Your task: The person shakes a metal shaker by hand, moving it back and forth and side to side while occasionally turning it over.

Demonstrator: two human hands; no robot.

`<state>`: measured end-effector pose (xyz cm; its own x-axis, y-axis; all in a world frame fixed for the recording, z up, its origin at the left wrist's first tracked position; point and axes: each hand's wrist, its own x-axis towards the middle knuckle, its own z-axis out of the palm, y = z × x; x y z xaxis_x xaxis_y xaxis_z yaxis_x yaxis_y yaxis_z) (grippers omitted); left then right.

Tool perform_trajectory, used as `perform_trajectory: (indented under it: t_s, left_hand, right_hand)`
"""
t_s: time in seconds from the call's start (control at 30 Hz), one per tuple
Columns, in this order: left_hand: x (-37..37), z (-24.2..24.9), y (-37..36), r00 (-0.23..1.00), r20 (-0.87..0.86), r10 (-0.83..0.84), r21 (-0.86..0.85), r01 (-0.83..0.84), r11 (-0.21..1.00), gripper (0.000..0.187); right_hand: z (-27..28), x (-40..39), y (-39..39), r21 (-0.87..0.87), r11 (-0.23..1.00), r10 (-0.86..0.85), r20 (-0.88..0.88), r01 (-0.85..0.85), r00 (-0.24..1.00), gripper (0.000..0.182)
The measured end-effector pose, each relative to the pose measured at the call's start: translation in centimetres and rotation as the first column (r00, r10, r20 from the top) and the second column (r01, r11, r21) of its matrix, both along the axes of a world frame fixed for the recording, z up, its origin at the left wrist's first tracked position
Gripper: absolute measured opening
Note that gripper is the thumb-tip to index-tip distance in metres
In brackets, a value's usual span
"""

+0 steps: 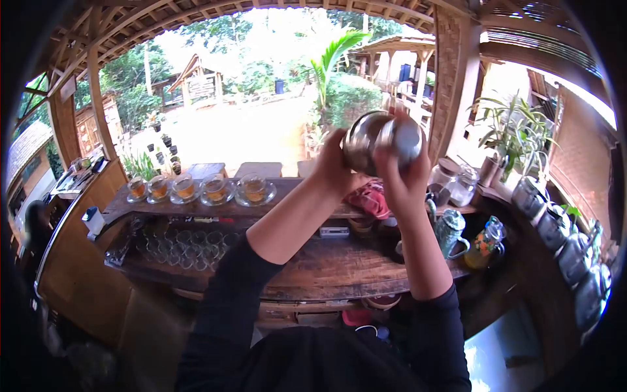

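Both my arms are raised over the wooden counter. Between my hands is a shiny silver metal shaker (366,140), blurred and tilted, its rounded end facing me. My left hand (332,162) is wrapped round its left side. The fingers of my right hand (410,175) close round the lighter, narrower end on the right. Much of the shaker is hidden by my hands, and its contents cannot be seen. Below it a red cloth (369,198) lies crumpled on the raised shelf.
Several glass cups (215,187) of amber drink stand on saucers along the ledge at left. Rows of clear glasses (186,247) sit beneath. Right of my arms are glass jars (464,187), a speckled teal pitcher (450,230) and a flowered jug (485,245). Metal pots (552,224) line the right edge.
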<state>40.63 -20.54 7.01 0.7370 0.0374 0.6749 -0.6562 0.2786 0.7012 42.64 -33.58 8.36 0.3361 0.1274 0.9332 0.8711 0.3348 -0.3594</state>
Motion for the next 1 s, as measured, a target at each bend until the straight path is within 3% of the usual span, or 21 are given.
perform_trajectory:
  t_s: [0.07, 0.1, 0.2, 0.23, 0.3, 0.33, 0.37, 0.4, 0.43, 0.47, 0.53, 0.57, 0.6, 0.67, 0.73, 0.8, 0.83, 0.87, 0.93, 0.97, 1.0]
  left_hand:
    - [0.0, 2.1, -1.4, 0.757, -0.248, -0.604, -0.629, 0.349, 0.695, 0.063]
    - [-0.1, 2.4, -3.3, 0.962, 0.059, -0.268, -0.106, 0.273, 0.956, 0.070]
    - [-1.9, 3.8, -5.0, 0.814, 0.003, -0.580, -0.399, 0.533, 0.746, 0.051]
    - [-1.4, 3.6, -5.4, 0.790, 0.250, -0.560, -0.116, 0.598, 0.793, 0.052]
    - [1.3, 4.0, -4.6, 0.710, 0.097, -0.698, -0.340, 0.682, 0.647, 0.046]
    - [3.6, 3.8, -3.7, 0.616, 0.031, -0.787, -0.421, 0.722, 0.549, 0.045]
    - [1.8, 3.9, -6.4, 0.994, 0.052, -0.095, -0.152, 0.102, 0.983, 0.041]
    - [4.2, 3.8, -5.4, 0.910, 0.413, 0.023, 0.275, -0.149, 0.950, 0.040]
    - [6.2, 2.7, -5.3, 0.990, 0.032, -0.135, -0.053, 0.136, 0.989, 0.040]
    - [5.8, 3.0, -5.8, 0.875, -0.270, -0.402, -0.449, 0.255, 0.856, 0.041]
    - [2.5, 3.2, -6.1, 0.955, 0.170, -0.244, -0.056, 0.257, 0.965, 0.046]
    - [1.4, 4.3, -4.8, 0.441, 0.028, -0.897, -0.447, 0.808, 0.384, 0.047]
    - [-1.1, 4.7, -5.8, 0.655, -0.033, -0.755, -0.540, 0.624, 0.565, 0.048]
    - [-0.7, 3.2, -6.2, 0.761, 0.258, -0.596, -0.203, 0.646, 0.736, 0.048]
    - [2.2, 4.1, -3.6, 0.549, 0.041, -0.835, -0.286, 0.807, 0.517, 0.049]
    - [7.4, 2.0, -2.5, 0.836, 0.262, -0.482, 0.046, 0.488, 0.871, 0.047]
    - [6.5, 2.0, -3.1, 0.955, 0.298, -0.003, 0.207, -0.062, 0.976, 0.044]
    - [5.7, 1.8, -4.2, 0.974, 0.104, -0.201, -0.149, 0.216, 0.965, 0.043]
    - [3.3, 2.8, -4.5, 0.908, 0.380, -0.178, -0.007, 0.195, 0.981, 0.043]
    - [1.2, 3.9, -2.9, 0.651, 0.026, -0.758, -0.388, 0.706, 0.593, 0.043]
    - [-1.9, 4.8, -3.8, 0.746, -0.002, -0.666, -0.371, 0.618, 0.693, 0.042]
  right_hand:
    - [1.8, -1.4, -2.1, 0.110, 0.993, -0.044, 0.033, 0.040, 0.998, 0.059]
    - [2.6, -1.3, -3.6, 0.197, 0.960, -0.266, 0.402, 0.201, 0.876, 0.055]
    - [-1.6, 1.6, -6.5, 0.199, 0.980, -0.163, 0.850, -0.019, 0.500, 0.042]
    - [-1.3, 1.6, -7.2, 0.200, 0.980, -0.166, 0.849, -0.015, 0.502, 0.042]
    - [0.0, 1.3, -8.2, 0.016, 0.987, -0.134, 0.644, 0.162, 0.753, 0.036]
    - [0.4, 3.3, -6.2, 0.187, 0.974, 0.062, 0.312, -0.126, 0.948, 0.039]
    - [3.1, 3.8, -4.8, 0.373, 0.916, -0.366, 0.628, 0.147, 0.686, 0.048]
    - [2.6, 1.8, -5.1, 0.042, 0.981, -0.190, 0.047, 0.188, 0.981, 0.055]
    - [3.0, 1.6, -5.4, 0.062, 0.986, -0.158, 0.053, 0.155, 0.986, 0.055]
    - [3.5, 1.5, -5.6, 0.082, 0.990, -0.123, 0.060, 0.117, 0.991, 0.055]
    - [4.3, -0.7, -6.4, 0.322, 0.911, -0.410, 0.622, 0.259, 0.667, 0.055]
    - [3.6, -2.7, -8.1, 0.206, 0.941, -0.334, 0.708, 0.270, 0.623, 0.054]
    - [2.9, -3.9, -9.3, 0.086, 0.954, -0.244, 0.778, 0.287, 0.578, 0.053]
    - [2.4, -1.9, -8.0, 0.099, 0.965, -0.235, 0.738, 0.242, 0.633, 0.052]
    - [1.8, 1.0, -5.8, 0.134, 0.976, -0.217, 0.646, 0.171, 0.732, 0.050]
    - [3.2, 2.1, -3.5, 0.284, 0.945, -0.304, 0.584, 0.161, 0.753, 0.050]
    - [3.3, 1.3, -3.2, 0.191, 0.972, -0.197, 0.346, 0.137, 0.917, 0.049]
    - [3.6, 0.4, -3.2, 0.107, 0.991, -0.092, 0.070, 0.085, 0.993, 0.049]
    - [3.8, -0.3, -3.7, 0.302, 0.949, -0.251, 0.563, 0.086, 0.787, 0.049]
    - [3.6, -0.3, -3.9, 0.301, 0.951, -0.241, 0.564, 0.075, 0.790, 0.049]
    - [3.4, -0.4, -4.3, 0.256, 0.963, -0.231, 0.624, 0.084, 0.746, 0.050]
